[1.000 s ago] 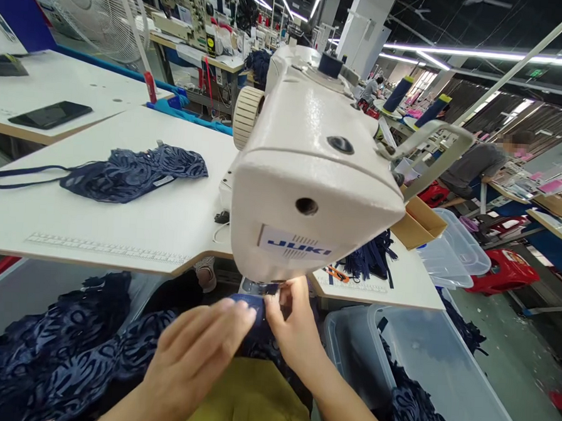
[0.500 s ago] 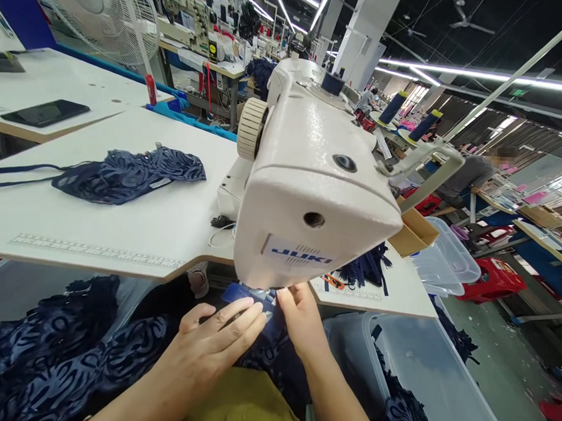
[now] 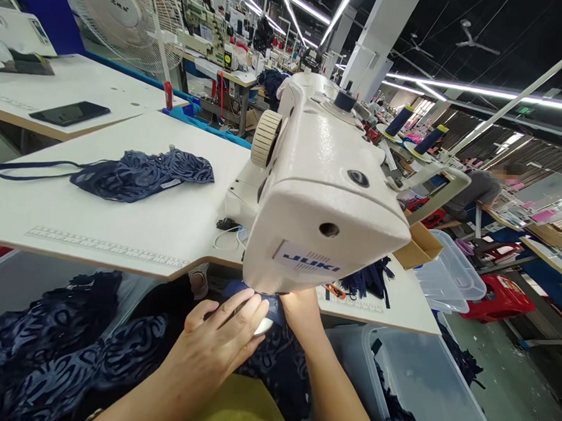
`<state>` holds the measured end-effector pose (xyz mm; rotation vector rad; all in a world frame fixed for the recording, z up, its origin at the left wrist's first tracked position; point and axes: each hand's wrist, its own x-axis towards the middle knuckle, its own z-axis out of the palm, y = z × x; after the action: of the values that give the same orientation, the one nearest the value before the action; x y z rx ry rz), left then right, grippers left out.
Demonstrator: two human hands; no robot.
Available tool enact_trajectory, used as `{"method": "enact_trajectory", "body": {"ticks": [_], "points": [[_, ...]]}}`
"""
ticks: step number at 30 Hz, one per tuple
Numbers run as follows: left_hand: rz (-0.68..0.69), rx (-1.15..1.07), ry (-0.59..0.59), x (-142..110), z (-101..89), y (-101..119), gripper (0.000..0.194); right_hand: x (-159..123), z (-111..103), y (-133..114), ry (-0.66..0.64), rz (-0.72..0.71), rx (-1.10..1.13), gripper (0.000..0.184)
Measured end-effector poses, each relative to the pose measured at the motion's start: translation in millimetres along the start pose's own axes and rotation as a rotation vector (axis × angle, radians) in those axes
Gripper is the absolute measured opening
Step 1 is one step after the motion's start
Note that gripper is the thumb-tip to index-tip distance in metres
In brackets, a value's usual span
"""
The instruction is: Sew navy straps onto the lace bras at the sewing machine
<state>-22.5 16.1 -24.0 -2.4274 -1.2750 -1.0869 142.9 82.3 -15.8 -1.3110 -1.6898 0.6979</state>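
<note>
A navy lace garment point(image 3: 277, 361) hangs over my lap below the head of the JUKI sewing machine point(image 3: 327, 219). My left hand point(image 3: 224, 339) lies with fingers stretched over the navy material, just below the machine head, thumb held apart. Beneath those fingers shows a white rounded surface point(image 3: 264, 326), whose kind I cannot make out. My right hand point(image 3: 301, 309) reaches under the machine head beside the material. Its fingertips are hidden behind the machine, and light falls on the knuckles. The needle area is hidden too.
On the white table point(image 3: 120, 218) lies a navy lace bra point(image 3: 144, 173). Navy straps point(image 3: 369, 279) and orange-handled snips point(image 3: 334, 291) lie right of the machine. Plastic bins hold lace pieces on the left point(image 3: 80, 357) and right point(image 3: 400, 402). A phone point(image 3: 69, 113) rests on the neighbouring table.
My right hand has moved further under the machine head, hiding its fingers. The white rounded surface now shows below my left fingers. The whole view has shifted slightly.
</note>
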Motion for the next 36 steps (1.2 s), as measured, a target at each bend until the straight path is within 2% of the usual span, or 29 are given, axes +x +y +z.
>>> {"method": "enact_trajectory", "body": {"ticks": [5,12,19,28,36], "points": [[0.011,0.006,-0.044,0.2,2.0,-0.1,0.024,3.3,-0.2,-4.4,-0.025,-0.002,0.097,0.021],[0.016,0.026,-0.02,1.7,0.2,2.8,0.025,5.8,1.1,-5.1,-0.018,-0.029,0.137,0.032],[-0.033,0.022,0.02,2.3,3.5,4.8,0.026,6.7,3.2,-1.0,-0.027,-0.027,0.112,0.027],[-0.043,0.007,0.044,7.6,1.1,6.3,0.026,3.9,3.8,0.6,-0.026,-0.012,0.098,0.03],[-0.062,0.039,0.068,6.5,-0.4,5.8,0.025,5.1,3.2,-2.1,-0.028,-0.055,0.035,0.029]]}}
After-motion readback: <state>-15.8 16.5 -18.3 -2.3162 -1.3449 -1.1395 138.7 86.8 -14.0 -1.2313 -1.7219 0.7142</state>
